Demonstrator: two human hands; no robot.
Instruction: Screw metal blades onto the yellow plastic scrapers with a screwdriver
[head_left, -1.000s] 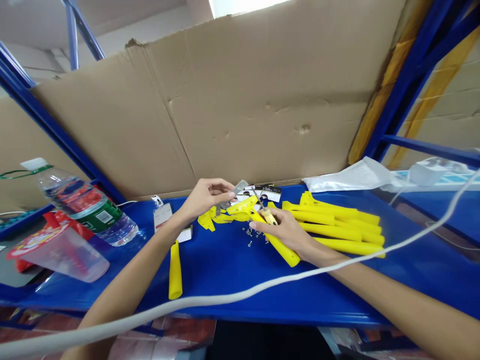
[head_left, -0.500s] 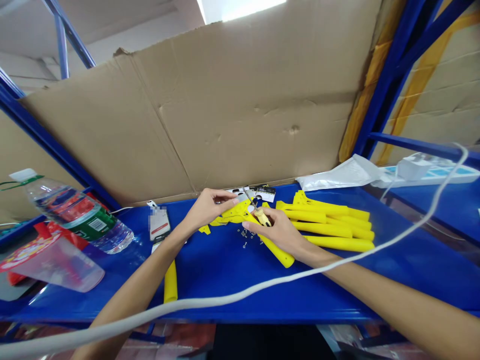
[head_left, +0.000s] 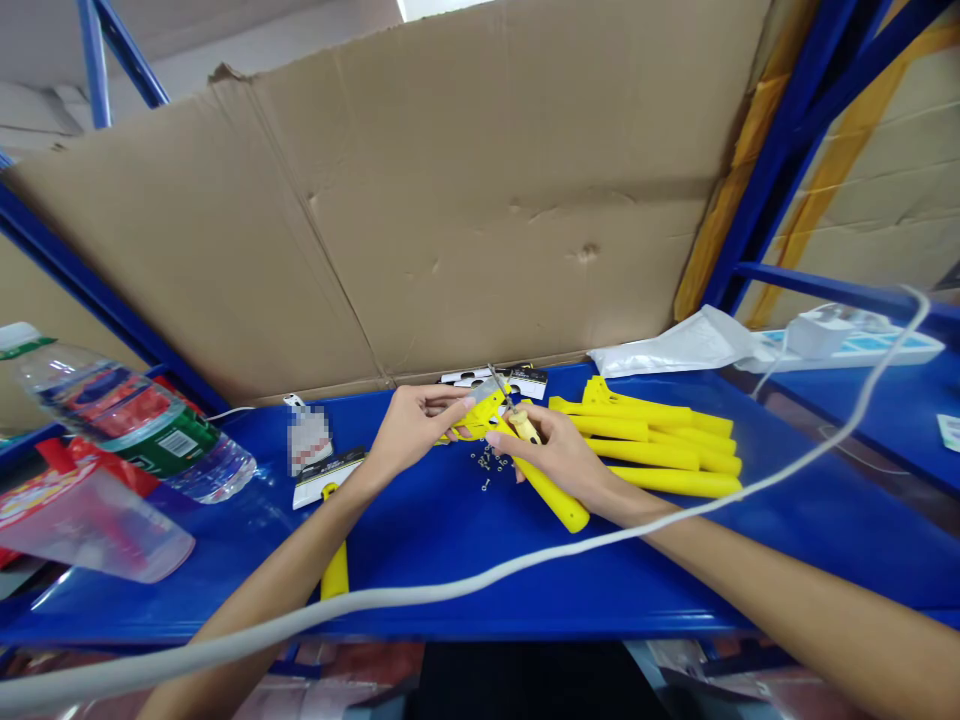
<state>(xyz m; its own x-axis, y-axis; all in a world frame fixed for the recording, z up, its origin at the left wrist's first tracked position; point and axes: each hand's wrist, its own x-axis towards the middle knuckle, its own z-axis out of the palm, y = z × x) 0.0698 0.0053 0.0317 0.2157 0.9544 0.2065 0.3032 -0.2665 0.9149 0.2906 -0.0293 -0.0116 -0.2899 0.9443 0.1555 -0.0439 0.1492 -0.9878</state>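
Note:
My left hand point(head_left: 417, 425) is closed around the head end of a yellow scraper point(head_left: 551, 492), a long round-handled tool. A grey metal blade point(head_left: 484, 393) shows beside my fingertips. In my right hand point(head_left: 551, 450) is a screwdriver point(head_left: 523, 424) with a pale yellow handle, its shaft slanting up and left over the scraper head. The scraper's handle runs below my right hand towards me; whether those fingers also grip it I cannot tell. Several small screws point(head_left: 486, 462) lie loose on the blue table just below the scraper head.
Several yellow handles point(head_left: 652, 450) lie at right; another point(head_left: 335, 572) is by my left forearm. Printed cards point(head_left: 529, 383) sit behind my hands. A bottle point(head_left: 180, 440) and cup point(head_left: 142, 530) stand at left. A white cable point(head_left: 450, 600) crosses the foreground. Cardboard point(head_left: 480, 200) walls the back.
The scraper head in my left hand is turned so its grey blade shows more. Both hands stay close together. The view has shifted slightly, moving the bottle and cup leftward.

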